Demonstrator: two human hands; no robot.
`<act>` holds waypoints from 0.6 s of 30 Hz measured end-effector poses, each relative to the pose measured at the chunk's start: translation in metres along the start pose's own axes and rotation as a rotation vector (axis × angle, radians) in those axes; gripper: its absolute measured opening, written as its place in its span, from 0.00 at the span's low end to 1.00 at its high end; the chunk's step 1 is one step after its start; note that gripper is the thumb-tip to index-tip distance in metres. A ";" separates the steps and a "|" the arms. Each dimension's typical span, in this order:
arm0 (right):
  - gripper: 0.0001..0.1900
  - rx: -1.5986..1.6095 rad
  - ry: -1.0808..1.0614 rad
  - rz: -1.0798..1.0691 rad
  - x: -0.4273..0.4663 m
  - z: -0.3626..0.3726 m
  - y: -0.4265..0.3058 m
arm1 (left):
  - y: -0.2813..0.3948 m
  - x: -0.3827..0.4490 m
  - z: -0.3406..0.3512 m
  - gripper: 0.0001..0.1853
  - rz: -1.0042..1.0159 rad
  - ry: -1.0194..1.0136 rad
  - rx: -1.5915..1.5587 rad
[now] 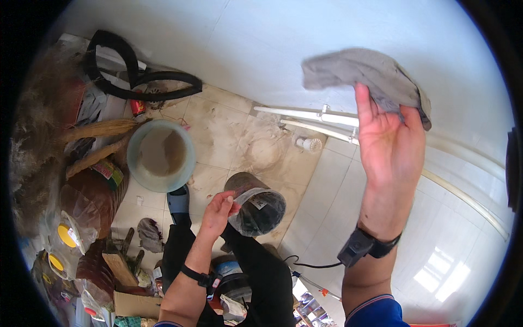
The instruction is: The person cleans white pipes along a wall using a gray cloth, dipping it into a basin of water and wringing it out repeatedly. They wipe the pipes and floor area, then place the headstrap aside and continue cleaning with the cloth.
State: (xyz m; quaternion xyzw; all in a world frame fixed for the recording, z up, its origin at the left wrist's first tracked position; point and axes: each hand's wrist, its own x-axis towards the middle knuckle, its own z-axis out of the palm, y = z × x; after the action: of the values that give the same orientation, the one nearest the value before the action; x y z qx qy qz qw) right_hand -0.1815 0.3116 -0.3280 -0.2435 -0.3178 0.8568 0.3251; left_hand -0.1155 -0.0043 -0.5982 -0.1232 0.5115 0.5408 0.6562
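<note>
My right hand is raised in front of the pale wall, palm towards me, with a crumpled grey cloth between thumb and fingers. The cloth is slightly blurred, and whether it touches the wall I cannot tell. Lower down, my left hand grips the rim of a dark waste bin lined with a clear plastic bag. The bin's mouth faces me; inside is a small piece with writing. A pale round bucket holding murky water stands left of the bin.
White pipes run along the wall's foot, near a white drain fitting. Brooms, large plastic jugs and a wooden stool crowd the left. A black rubber loop leans in the corner. A cable hangs from my right wrist.
</note>
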 end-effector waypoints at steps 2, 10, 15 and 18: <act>0.22 -0.043 0.283 0.034 0.010 -0.006 0.029 | -0.001 -0.003 -0.006 0.20 0.016 0.011 -0.029; 0.19 -0.217 0.468 0.229 0.083 -0.091 0.209 | 0.003 -0.019 -0.020 0.20 0.016 0.036 0.023; 0.18 -0.381 0.637 0.234 0.068 -0.120 0.180 | 0.067 -0.060 -0.015 0.21 0.191 0.032 0.340; 0.21 -0.258 0.749 0.185 0.049 -0.119 0.120 | 0.105 -0.089 -0.008 0.21 0.329 0.034 0.340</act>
State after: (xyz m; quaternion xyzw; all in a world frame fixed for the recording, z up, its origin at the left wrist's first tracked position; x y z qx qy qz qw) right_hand -0.1887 0.3224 -0.5035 -0.6050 -0.2592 0.6876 0.3066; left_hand -0.1976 -0.0218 -0.4894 0.0651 0.6194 0.5442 0.5621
